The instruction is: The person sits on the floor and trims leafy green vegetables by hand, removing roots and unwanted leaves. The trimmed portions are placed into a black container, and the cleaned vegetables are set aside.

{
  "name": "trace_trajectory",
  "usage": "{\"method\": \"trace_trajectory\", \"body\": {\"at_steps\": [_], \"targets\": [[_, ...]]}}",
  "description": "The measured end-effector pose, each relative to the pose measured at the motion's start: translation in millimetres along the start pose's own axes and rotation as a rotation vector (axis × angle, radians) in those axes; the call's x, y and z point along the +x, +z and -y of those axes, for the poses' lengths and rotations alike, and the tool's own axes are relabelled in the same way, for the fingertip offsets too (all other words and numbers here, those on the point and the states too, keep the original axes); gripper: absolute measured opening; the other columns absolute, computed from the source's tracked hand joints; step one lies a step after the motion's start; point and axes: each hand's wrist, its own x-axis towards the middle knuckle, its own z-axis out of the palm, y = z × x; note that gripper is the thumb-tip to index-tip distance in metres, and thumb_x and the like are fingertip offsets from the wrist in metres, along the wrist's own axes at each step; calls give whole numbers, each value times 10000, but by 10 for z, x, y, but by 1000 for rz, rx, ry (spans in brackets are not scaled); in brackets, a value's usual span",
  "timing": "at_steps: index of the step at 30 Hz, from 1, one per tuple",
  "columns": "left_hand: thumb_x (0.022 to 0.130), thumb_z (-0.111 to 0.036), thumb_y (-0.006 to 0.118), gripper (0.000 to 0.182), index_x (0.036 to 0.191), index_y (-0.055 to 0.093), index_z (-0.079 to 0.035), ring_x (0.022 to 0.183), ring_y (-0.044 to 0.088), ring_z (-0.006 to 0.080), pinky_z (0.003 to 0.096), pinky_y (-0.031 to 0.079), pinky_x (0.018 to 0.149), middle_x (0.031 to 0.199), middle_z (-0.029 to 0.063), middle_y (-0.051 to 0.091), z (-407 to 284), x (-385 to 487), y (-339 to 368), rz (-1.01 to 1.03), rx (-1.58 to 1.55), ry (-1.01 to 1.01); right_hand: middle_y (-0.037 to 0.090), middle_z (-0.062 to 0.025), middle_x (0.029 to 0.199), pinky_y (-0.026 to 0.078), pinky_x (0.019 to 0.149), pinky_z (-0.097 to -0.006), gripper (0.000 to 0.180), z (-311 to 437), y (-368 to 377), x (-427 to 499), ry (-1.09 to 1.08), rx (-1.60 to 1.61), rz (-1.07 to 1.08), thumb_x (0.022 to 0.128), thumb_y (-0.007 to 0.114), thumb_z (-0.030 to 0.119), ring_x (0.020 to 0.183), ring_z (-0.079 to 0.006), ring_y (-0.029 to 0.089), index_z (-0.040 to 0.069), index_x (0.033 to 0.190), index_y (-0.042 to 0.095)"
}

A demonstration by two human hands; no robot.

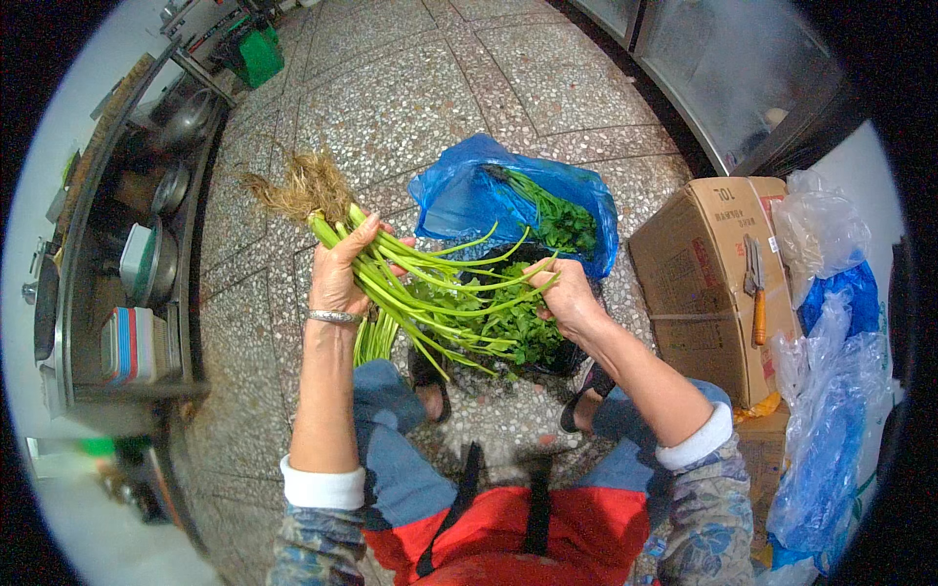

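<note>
My left hand [344, 264] grips a bunch of green leafy-vegetable stalks [410, 271], probably celery, just below their tangled brown roots [311, 187]. The stalks fan out to the right, many of them ending bare. My right hand [560, 297] pinches the end of one or more thin stalks, thumb against fingers. Under the hands, loose green leaves [513, 322] are heaped on what looks like a black plastic bag. More stalks [375, 337] lie below my left wrist. Beyond the heap, an open blue plastic bag [469, 190] contains thin-stemmed greens [560, 216].
A cardboard box [689, 271] stands at the right, with a wooden-handled peeler or knife [758, 293] on it. Plastic bags [835, 417] hang or lie beyond. A metal shelf [69, 293] with bowls and baskets lines the left. Farther off are a green bin [260, 55] and a glass-fronted cabinet [733, 66].
</note>
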Motion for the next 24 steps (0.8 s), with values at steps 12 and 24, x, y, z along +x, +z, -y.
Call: {"method": "trace_trajectory", "body": {"at_steps": [12,24], "targets": [[846,-132,657,250,1030,501,-64,937,640,364,465,577,705,978,111,611,-157,33,-340,-105,-89,75,659,-224,838,499,715,-381,247,-23,-305,28,-319,-713,-127,796,597,180,775,-311,661,-1,951,664],[784,10,655,351,1080,475,-45,1017,612,359,407,578,715,1012,134,587,-146,-116,-72,66,-82,39,660,-101,901,494,698,-304,138,571,-113,-266,-878,-432,-257,837,602,78,777,-195,621,33,948,669]]}}
